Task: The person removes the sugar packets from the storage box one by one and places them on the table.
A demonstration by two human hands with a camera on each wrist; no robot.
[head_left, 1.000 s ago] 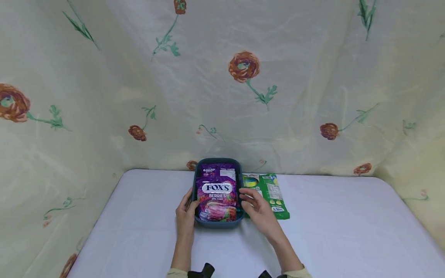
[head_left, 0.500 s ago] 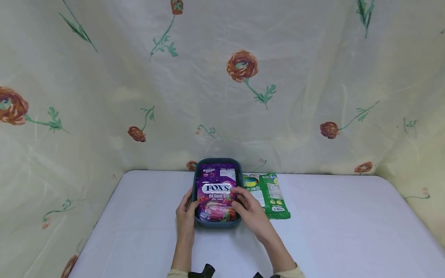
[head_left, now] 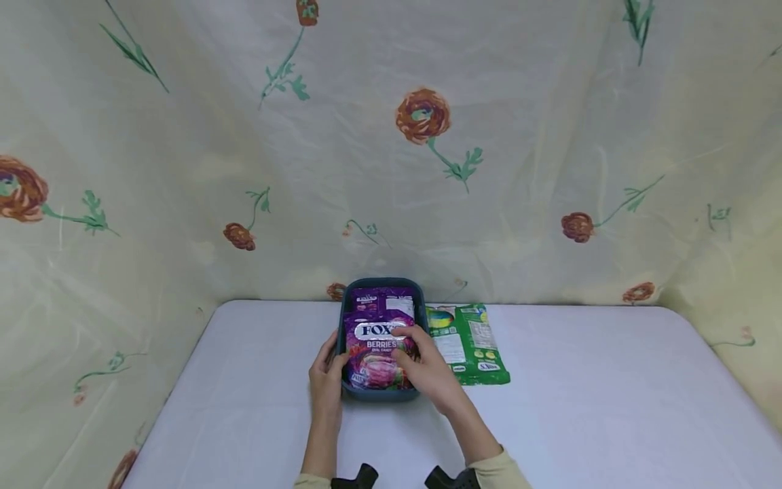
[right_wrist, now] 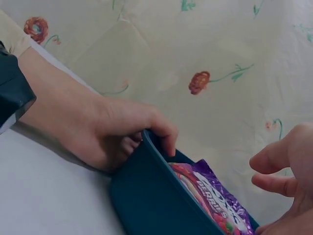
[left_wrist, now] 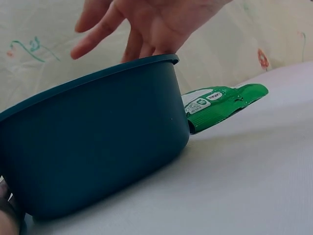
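A dark teal plastic tub (head_left: 383, 395) stands on the table with purple candy bags inside. The front candy bag (head_left: 369, 365) reads FOX'S BERRIES; a second purple bag (head_left: 366, 299) shows behind it. My left hand (head_left: 326, 380) grips the tub's left wall, its thumb hooked over the rim, plain in the right wrist view where the tub (right_wrist: 146, 191) looks tilted. My right hand (head_left: 432, 372) hovers over the right side of the front bag, fingers loosely bent and apart. In the left wrist view that hand (left_wrist: 161, 27) shows above the tub's rim with nothing between its fingers.
A green candy bag (head_left: 479, 346) lies flat on the table just right of the tub. White cloth covers the table (head_left: 599, 401). Behind and at both sides hangs a cream curtain (head_left: 507, 95) with printed flowers. Black straps (head_left: 452, 477) sit at the wrists.
My right hand has moved left, from the tub's right rim to over the front candy bag. My left hand keeps its grip, and the tub and bags stay where they were.
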